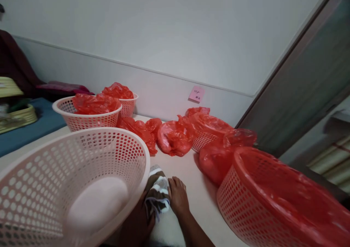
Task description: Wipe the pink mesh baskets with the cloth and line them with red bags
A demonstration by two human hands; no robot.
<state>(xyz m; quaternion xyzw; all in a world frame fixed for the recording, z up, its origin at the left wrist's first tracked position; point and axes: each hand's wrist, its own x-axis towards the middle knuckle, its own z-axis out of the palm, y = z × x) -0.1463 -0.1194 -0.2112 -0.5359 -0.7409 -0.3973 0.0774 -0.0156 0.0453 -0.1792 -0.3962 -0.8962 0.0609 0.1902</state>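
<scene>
Front and centre on the pale tabletop (198, 174), a striped cloth (160, 187) sits just beside the big basket's rim, soft and fuzzy-looking, bunched into a narrow folded shape with bands of brown, grey and white and a thin bluish edging at the near end. Over to the right hand (178, 194): palm down, fingers loosely bent and slightly parted, thumb side against the cloth's right edge, no grip closed round it. The left hand (143, 216) is dark and partly tucked behind the basket rim, close against the cloth's left side; how far it is open, or whether it grips, I can't tell. The cloth's long axis runs away from the person, its far end tipping slightly left, towards the wall (164, 28), while its stripes cut across. Left of it looms the big basket (97, 203), pale pink, smooth-rimmed and oval to the eye, its side dotted with holes. Beyond the cloth, a shiny, crinkled red bag (176, 137) slumps in a rounded bundle. And out to the right, a perforated basket (240, 199) wears glossy red film over its rim.
</scene>
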